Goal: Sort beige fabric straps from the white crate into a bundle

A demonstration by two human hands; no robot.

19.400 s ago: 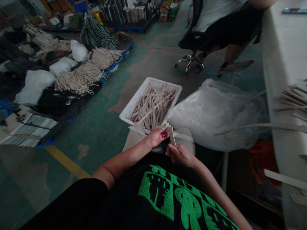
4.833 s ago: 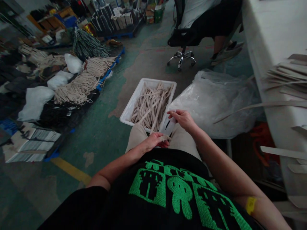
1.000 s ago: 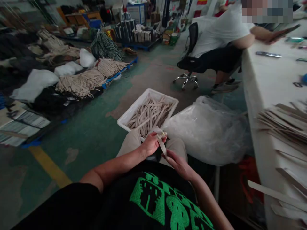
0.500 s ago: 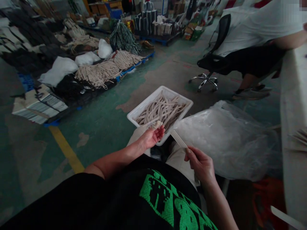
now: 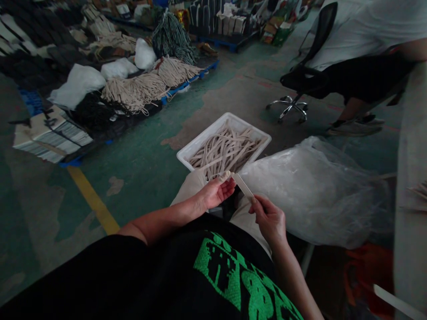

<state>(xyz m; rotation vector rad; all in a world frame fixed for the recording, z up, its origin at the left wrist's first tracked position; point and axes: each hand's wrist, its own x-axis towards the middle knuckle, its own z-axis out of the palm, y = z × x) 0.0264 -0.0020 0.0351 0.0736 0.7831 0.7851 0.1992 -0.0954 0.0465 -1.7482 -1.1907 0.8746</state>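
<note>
My left hand [image 5: 217, 194] is held palm up over my lap, fingers curled and thumb on top. A whitish cover seems to wrap its thumb tip. What lies in its pinch is too small to make out. My right hand [image 5: 269, 216] grips the near end of a flat, pale strip [image 5: 244, 186]. The strip slants up and left, and its far end meets the left fingertips. Just beyond the hands sits a white plastic tub [image 5: 185, 156] with many beige fabric straps [image 5: 224, 149] in a tangled heap.
A large clear plastic bag [image 5: 310, 191] lies right of my knees, beside a pale table [image 5: 412, 146]. Another person [image 5: 363, 66] sits on a black swivel chair [image 5: 305, 80]. Pallets with bundled beige cords [image 5: 133, 93] and white bags [image 5: 80, 82] stand at left.
My right hand has moved up and left, bringing the strip's far end to the left fingertips. The left hand has shifted slightly, its fingers closing toward the strip. The view has tilted a little.
</note>
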